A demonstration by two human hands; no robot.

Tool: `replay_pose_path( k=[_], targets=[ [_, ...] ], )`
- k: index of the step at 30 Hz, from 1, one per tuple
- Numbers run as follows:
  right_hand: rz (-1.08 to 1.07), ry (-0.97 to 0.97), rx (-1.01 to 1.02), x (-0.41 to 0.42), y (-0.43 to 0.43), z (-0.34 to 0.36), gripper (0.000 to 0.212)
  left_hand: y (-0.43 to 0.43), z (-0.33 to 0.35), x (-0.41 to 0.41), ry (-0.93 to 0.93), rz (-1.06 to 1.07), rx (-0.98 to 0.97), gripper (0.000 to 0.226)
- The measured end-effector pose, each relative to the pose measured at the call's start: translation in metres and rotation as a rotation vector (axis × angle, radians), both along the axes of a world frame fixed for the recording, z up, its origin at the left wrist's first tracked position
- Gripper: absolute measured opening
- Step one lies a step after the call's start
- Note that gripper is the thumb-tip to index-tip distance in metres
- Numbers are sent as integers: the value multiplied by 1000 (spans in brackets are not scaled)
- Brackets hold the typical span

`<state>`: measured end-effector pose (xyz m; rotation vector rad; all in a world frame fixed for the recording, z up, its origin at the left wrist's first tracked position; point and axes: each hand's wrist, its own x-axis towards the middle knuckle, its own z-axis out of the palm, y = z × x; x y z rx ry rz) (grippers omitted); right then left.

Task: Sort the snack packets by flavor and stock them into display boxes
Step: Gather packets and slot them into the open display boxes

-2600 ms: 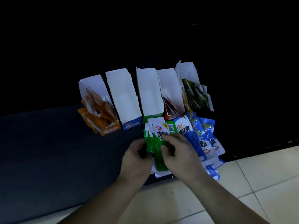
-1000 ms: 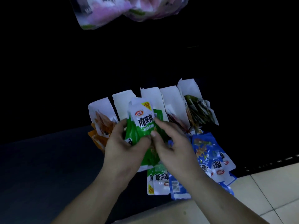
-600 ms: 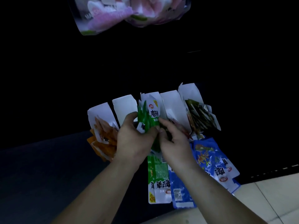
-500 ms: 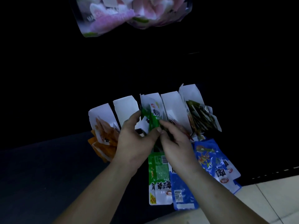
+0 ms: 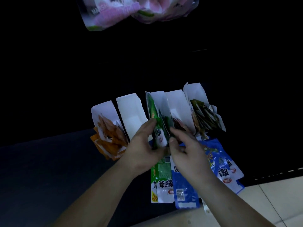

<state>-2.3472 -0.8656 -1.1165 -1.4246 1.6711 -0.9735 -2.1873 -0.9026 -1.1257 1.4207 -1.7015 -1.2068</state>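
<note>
Nearest, loose green point(image 5: 161, 181) and blue foil snack packets point(image 5: 185, 189) remain on the dark worktop point(image 5: 41, 169). Beyond, left hand point(image 5: 144, 148) and right hand point(image 5: 186, 151) pinch the green packet stack point(image 5: 158, 126), now lowered into the middle white cardboard display box point(image 5: 161, 102); green flavor is nearly stocked.

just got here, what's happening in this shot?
A person is stocking snack packets into a row of five white display boxes. Both hands, left hand and right hand, are feeding a bunch of green packets into the middle box. The leftmost box holds orange packets, the second box looks empty, and the two on the right hold some. More green and blue packets lie loose below the hands.
</note>
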Motion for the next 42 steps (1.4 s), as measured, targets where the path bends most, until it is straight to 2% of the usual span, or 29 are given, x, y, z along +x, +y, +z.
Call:
replay_pose_path(
  k=[2,4,6,8,11,13,15,17,19,22,24,26,28,31,34,36,38,42],
  targets=[
    [-14,-41,55,-3,0,-3,41,-6,0,-2,-136,-54,-52,100],
    [-25,-22,58,-5,0,-4,41,-13,2,-4,-186,35,-144,80],
    [-65,29,13,-8,0,-4,41,-21,5,-5,-136,207,-183,59],
    [-92,124,-30,-9,2,-4,35,-23,9,-4,-111,309,-190,53],
    [-50,296,-45,-10,11,-8,25,0,12,-1,-103,327,-272,41],
    [11,290,40,-12,18,-13,21,29,3,3,-22,331,-278,29],
    [104,211,159,-11,27,-24,22,57,-16,4,10,333,-142,30],
    [206,222,206,-9,40,-36,27,77,-29,-2,-1,334,107,37],
    [250,356,178,-9,50,-46,40,87,-35,-12,31,399,316,38],
    [248,605,129,-19,54,-51,44,86,-31,-23,99,538,405,43],
    [284,666,132,-24,54,-51,49,80,-29,-28,197,585,504,42],
    [295,643,148,-27,53,-52,55,74,-27,-34,251,595,584,39],
    [288,581,204,-27,48,-49,66,73,-27,-41,236,546,573,37],
    [310,486,259,-27,43,-52,78,82,-24,-48,273,436,537,50],
    [308,430,251,-28,43,-51,66,91,-26,-43,226,372,410,62],
    [236,371,165,-27,45,-47,41,96,-18,-34,215,365,284,60],
    [143,221,11,-26,44,-42,22,98,-3,-26,234,342,184,58],
    [34,7,-198,-15,30,-18,18,85,43,-16,305,312,-30,59]
  ],
)
